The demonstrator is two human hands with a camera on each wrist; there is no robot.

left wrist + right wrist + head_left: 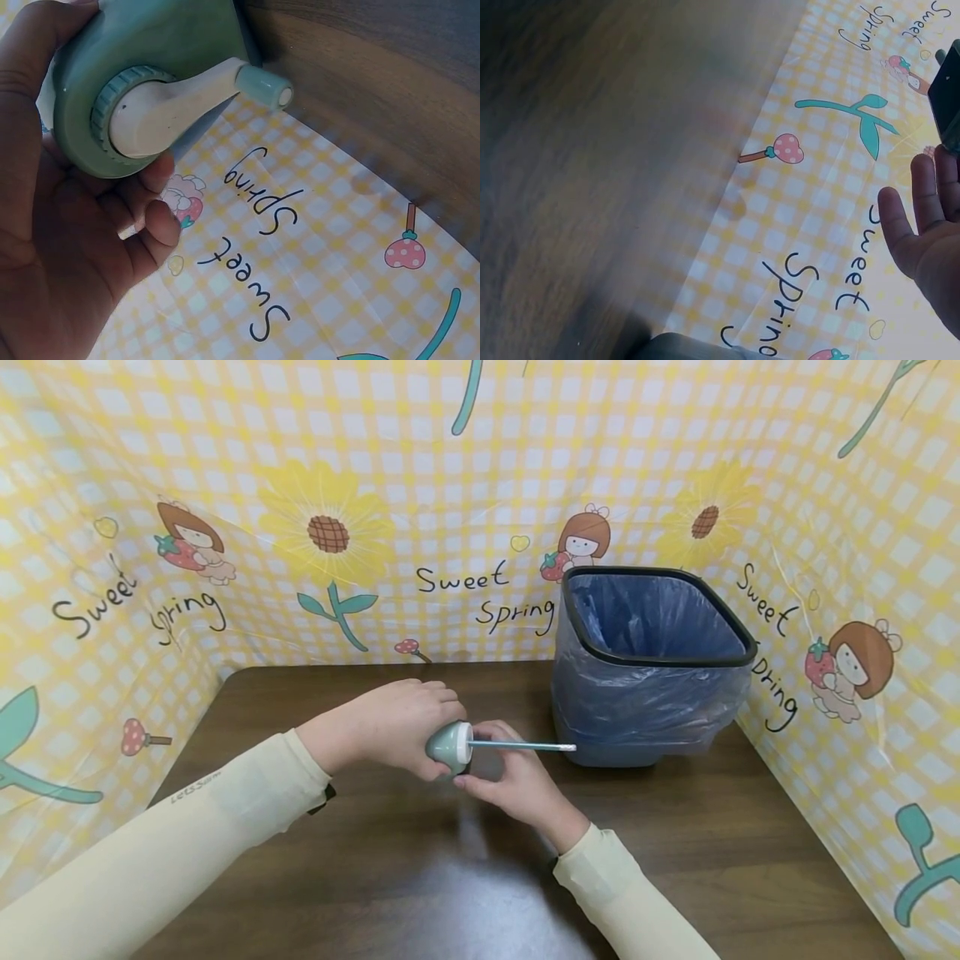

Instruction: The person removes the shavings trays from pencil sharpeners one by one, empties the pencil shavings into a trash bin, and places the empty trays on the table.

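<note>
A green hand-crank pencil sharpener [447, 746] is held up above the table, tilted on its side. My left hand [401, 722] grips its body from the left. A light blue pencil [525, 745] sticks out of its white front ring and points right. In the left wrist view the white crank [176, 112] with its green knob faces the camera, no finger on it. My right hand [525, 785] has thumb and fingers about the sharpener's lower end; the right wrist view shows fingertips at a dark part [949, 101] of it, mostly cut off.
A bin [637, 714] lined with a bluish plastic bag stands at the back right, close to my right hand. The brown wooden table [360, 877] is enclosed by yellow checked cloth [450, 485] at the back and sides.
</note>
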